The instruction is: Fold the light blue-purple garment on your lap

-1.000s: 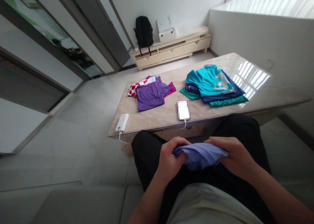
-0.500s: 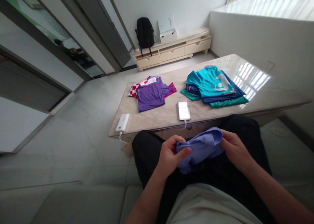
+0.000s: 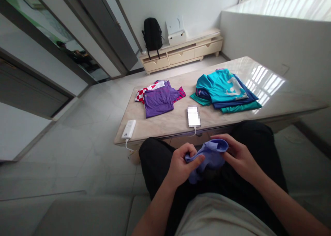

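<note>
**Both hands on the lavender cloth, right over your lap**

Your left hand (image 3: 181, 165) has its thumb and fingers pinched closed on the near end of the small, soft lavender-blue cloth garment (image 3: 207, 156), and your right hand (image 3: 236, 156) is clamped on the rolled far edge; the piece sags between them just above your black trousers (image 3: 157, 163). Keep both pinches near the edges and draw them gently apart so the fabric flattens without twisting. Beyond your knees, the glossy beige marble-look table (image 3: 284, 98) carries a white power bank (image 3: 128, 129) at its near left corner with a cable hanging off, and a white phone (image 3: 193, 116) plugged in mid-edge. Farther back, the purple folded shirt (image 3: 158, 101) tops a red-and-white checked one, and the teal folded jersey stack (image 3: 224, 89) sits well apart to its right. Against the far wall, a black backpack (image 3: 152, 34) leans by the cream low cabinet (image 3: 181, 53)
</note>
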The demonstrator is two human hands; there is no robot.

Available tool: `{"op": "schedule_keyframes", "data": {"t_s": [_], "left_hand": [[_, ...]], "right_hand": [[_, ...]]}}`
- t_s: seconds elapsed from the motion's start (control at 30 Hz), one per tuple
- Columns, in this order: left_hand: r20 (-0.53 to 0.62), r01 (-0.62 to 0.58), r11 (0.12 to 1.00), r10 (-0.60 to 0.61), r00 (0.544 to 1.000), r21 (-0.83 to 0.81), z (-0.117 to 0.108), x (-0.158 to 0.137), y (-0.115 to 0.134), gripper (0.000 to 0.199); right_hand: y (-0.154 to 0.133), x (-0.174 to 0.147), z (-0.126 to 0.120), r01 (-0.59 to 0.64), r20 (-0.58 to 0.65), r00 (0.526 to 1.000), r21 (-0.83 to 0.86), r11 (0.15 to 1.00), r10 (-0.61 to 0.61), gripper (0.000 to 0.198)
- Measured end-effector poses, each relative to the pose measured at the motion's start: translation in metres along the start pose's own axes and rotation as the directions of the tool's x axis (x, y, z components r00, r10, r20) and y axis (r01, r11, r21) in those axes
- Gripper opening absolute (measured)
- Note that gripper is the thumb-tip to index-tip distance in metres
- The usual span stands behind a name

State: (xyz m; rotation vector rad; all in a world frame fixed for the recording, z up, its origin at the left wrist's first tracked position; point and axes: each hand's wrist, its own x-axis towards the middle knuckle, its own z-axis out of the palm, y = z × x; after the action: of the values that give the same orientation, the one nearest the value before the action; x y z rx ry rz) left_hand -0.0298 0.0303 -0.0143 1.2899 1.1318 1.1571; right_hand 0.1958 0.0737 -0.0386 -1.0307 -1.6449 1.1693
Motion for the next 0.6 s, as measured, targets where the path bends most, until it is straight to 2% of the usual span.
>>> {"op": "schedule_keyframes", "data": {"t_s": [0.03, 0.1, 0.13, 0.17, 0.2, 0.23, 0.3, 0.37, 0.47, 0.6], "left_hand": [[-0.024, 0.021, 1.0, -0.022, 0.999, -0.021, 0.002, 0.001, -0.001, 0.046], [-0.093, 0.075, 0.993, -0.084, 0.992, -0.091, 0.008, 0.002, -0.004, 0.049], [-0.125, 0.105, 0.985, -0.122, 0.985, -0.138, 0.012, 0.002, -0.006, 0.05], [-0.145, 0.134, 0.973, -0.163, 0.976, -0.189, 0.016, 0.002, -0.007, 0.051], [-0.149, 0.161, 0.958, -0.2, 0.968, -0.238, 0.021, 0.001, -0.009, 0.051], [-0.145, 0.18, 0.942, -0.227, 0.963, -0.283, 0.025, 0.001, -0.01, 0.051], [-0.129, 0.19, 0.915, -0.249, 0.96, -0.355, 0.033, -0.001, -0.012, 0.047], [-0.109, 0.181, 0.886, -0.25, 0.962, -0.428, 0.039, -0.002, -0.013, 0.043], [-0.056, 0.192, 0.816, -0.264, 0.963, -0.546, 0.043, -0.003, -0.015, 0.039], [-0.043, 0.204, 0.763, -0.29, 0.956, -0.614, 0.042, -0.002, -0.02, 0.034]], "right_hand": [[-0.002, -0.001, 0.001, 0.051, -0.097, 0.993, -0.111, 0.993, -0.062, 0.033], [-0.006, -0.006, 0.004, 0.11, -0.284, 0.937, -0.313, 0.943, -0.204, 0.022], [-0.009, -0.009, 0.006, 0.121, -0.308, 0.92, -0.362, 0.924, -0.241, 0.014], [-0.013, -0.012, 0.009, 0.13, -0.271, 0.932, -0.37, 0.92, -0.24, 0.009], [-0.015, -0.015, 0.012, 0.136, -0.184, 0.96, -0.345, 0.929, -0.209, 0.009], [-0.018, -0.019, 0.016, 0.136, -0.075, 0.983, -0.301, 0.944, -0.166, 0.013], [-0.02, -0.023, 0.024, 0.118, 0.074, 0.992, -0.219, 0.969, -0.104, 0.029], [-0.019, -0.024, 0.03, 0.105, 0.067, 0.993, -0.185, 0.977, -0.094, 0.037], [-0.013, -0.021, 0.032, 0.099, -0.012, 0.995, -0.177, 0.979, -0.103, 0.027], [-0.008, -0.018, 0.027, 0.106, -0.021, 0.994, -0.166, 0.98, -0.111, 0.018]]}}
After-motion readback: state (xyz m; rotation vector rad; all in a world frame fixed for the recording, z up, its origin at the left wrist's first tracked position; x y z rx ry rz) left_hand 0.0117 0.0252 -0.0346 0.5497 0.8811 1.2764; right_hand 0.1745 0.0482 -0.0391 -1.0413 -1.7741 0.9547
